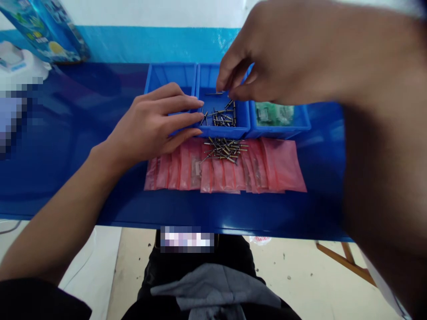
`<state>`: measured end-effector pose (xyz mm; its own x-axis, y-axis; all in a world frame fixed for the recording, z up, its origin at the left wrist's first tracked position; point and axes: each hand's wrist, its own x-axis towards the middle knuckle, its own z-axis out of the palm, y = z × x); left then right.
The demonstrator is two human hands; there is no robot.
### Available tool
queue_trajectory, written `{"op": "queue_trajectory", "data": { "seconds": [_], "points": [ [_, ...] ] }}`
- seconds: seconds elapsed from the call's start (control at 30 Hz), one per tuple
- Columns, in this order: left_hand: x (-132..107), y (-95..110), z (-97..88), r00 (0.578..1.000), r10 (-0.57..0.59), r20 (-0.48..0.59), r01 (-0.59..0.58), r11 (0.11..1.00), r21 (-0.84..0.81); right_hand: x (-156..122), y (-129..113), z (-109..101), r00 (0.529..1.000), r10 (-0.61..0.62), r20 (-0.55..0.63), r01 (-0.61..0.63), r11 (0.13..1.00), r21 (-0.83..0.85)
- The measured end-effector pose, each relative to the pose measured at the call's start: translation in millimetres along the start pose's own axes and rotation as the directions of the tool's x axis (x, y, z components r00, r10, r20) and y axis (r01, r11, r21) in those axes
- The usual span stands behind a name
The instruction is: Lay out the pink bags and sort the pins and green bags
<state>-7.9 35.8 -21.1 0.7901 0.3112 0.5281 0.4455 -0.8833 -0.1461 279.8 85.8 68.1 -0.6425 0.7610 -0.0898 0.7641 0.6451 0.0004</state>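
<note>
Two bare hands and one loose lot of metal rivets, listed near to far. Pink plastic bags (pixel 283 166) lie overlapped in a row on a blue table (pixel 66 178), a spread that seemingly keeps them all within reach. A heap of rivets (pixel 223 149) sits on the bags, just in front of a blue bin (pixel 223 132) that holds more rivets. The left hand (pixel 150 126) lies open, fingertips on that bin's rim, apparently steadying it. The right hand (pixel 267 58) hangs above the bin, thumb and fingers pinched narrow; whether they hold a rivet cannot be told. Beyond stand a second blue bin (pixel 170 75), a third blue bin (pixel 280 132) with a green packet (pixel 275 113), and a blue-painted wall (pixel 156 44).
</note>
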Motion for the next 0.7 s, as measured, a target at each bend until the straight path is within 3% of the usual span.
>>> {"op": "queue_trajectory", "data": {
  "seconds": [0.1, 0.2, 0.37, 0.53, 0.7],
  "points": [
    [-0.1, -0.5, 0.8, 1.0, 0.003, 0.01, -0.003, 1.0, -0.014, 15.6, -12.8, 15.7, 0.996, -0.003, 0.091, 0.01, 0.997, -0.078],
    [-0.2, -0.5, 0.3, 0.995, -0.062, 0.077, 0.065, 0.997, -0.037, 22.7, -19.4, 28.3, 0.983, -0.042, 0.177, 0.053, 0.997, -0.057],
    [1.0, 0.7, -1.1, 0.998, -0.04, 0.038, 0.041, 0.999, -0.028, 24.5, -29.7, 27.3, 0.962, -0.113, 0.248, 0.12, 0.993, -0.014],
    [3.6, 2.4, 0.4, 0.999, 0.017, -0.043, -0.016, 1.0, 0.009, 27.4, -30.1, 26.7, 0.951, -0.188, 0.246, 0.186, 0.982, 0.03],
    [3.3, 3.3, -0.2, 0.999, -0.028, 0.016, 0.027, 0.999, 0.027, 25.9, -22.6, 23.9, 0.959, -0.237, 0.155, 0.225, 0.97, 0.092]
  ]
}}
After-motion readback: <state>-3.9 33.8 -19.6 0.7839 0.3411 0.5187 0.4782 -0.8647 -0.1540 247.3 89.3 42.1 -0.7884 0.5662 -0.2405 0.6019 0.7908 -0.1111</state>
